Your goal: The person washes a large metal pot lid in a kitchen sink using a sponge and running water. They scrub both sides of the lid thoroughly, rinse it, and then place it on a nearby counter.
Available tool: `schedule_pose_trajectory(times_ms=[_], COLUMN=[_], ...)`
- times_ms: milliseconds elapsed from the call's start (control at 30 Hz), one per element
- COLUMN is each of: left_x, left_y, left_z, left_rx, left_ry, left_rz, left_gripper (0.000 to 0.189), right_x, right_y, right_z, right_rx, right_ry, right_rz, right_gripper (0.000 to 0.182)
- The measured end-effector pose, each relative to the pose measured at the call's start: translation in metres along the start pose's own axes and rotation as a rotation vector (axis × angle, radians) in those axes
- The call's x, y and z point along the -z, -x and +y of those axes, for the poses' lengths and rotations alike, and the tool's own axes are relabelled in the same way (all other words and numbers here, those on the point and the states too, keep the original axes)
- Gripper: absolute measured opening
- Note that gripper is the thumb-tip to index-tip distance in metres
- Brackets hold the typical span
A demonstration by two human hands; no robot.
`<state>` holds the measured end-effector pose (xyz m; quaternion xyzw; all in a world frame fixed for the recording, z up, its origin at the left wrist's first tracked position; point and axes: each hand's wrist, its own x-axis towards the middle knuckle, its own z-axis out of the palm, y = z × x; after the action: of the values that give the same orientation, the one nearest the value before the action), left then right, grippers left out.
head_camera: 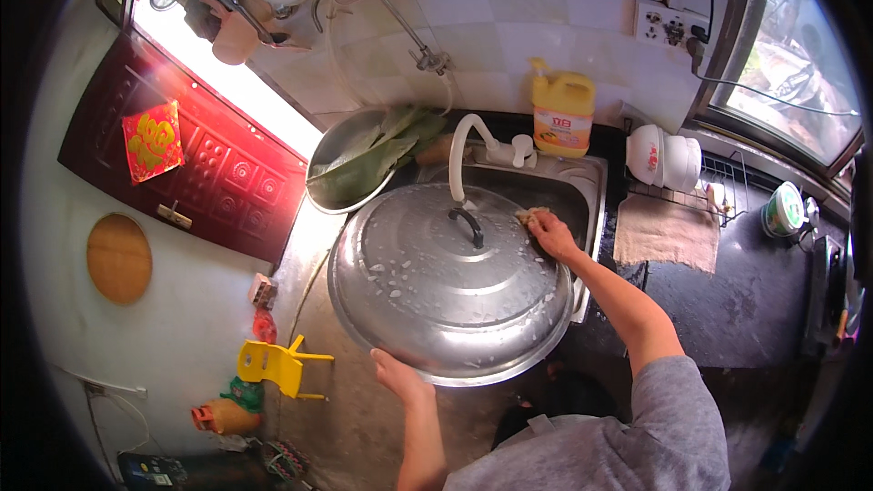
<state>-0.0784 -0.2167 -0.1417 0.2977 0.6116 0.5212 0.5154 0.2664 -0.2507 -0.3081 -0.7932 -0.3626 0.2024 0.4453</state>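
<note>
A large round metal lid (436,286) with a black handle (470,228) lies over the sink, wet and flecked with suds. My left hand (402,378) grips its near rim, with the fingers hidden underneath. In my right hand (552,235) is a tan scrubbing cloth or sponge (532,216), pressed on the lid's far right side. Above the lid arches a white faucet hose (458,157), its outlet close to the handle. Part of the stainless steel sink (593,181) shows past the lid at the right.
Behind the lid at left, a metal basin (315,184) holds large green leaves (372,170). A yellow detergent jug (563,112) stands by the wall. White bowls (658,157) sit on a wire rack beside a tan cloth (665,235). A yellow plastic chair (276,365) is lower left.
</note>
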Motion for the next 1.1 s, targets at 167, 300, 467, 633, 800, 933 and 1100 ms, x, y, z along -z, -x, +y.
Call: schedule_pose_trajectory(times_ms=[167, 300, 467, 633, 800, 933, 1100], left_x=[-0.001, -0.008, -0.007, -0.002, 0.001, 0.008, 0.011], left_y=[0.002, 0.004, 0.002, 0.0, -0.005, -0.007, -0.014], left_z=[0.003, 0.008, 0.005, 0.005, 0.002, -0.001, -0.004], left_rx=[-0.095, -0.079, -0.125, -0.099, -0.071, -0.083, -0.044], left_ry=[-0.141, -0.165, -0.243, -0.204, -0.075, -0.131, -0.106], left_rz=[-0.04, -0.045, -0.013, -0.029, -0.033, -0.028, -0.047], left_gripper=[0.055, 0.056, 0.053, 0.053, 0.052, 0.052, 0.052], right_x=[-0.038, -0.077, -0.088, -0.05, -0.038, -0.018, -0.008], right_y=[-0.057, -0.116, -0.144, -0.121, -0.076, -0.023, 0.066], right_z=[-0.009, -0.05, -0.109, -0.126, -0.09, -0.088, -0.098], right_rx=[0.134, 0.278, 0.539, 0.352, 0.222, 0.236, 0.424], right_ry=[0.06, 0.054, -0.438, -0.54, -0.632, -0.188, -0.012], right_rz=[-0.117, -0.268, -0.656, -0.853, -0.508, -0.235, -0.074], right_gripper=[0.048, 0.045, 0.04, 0.039, 0.033, 0.038, 0.036])
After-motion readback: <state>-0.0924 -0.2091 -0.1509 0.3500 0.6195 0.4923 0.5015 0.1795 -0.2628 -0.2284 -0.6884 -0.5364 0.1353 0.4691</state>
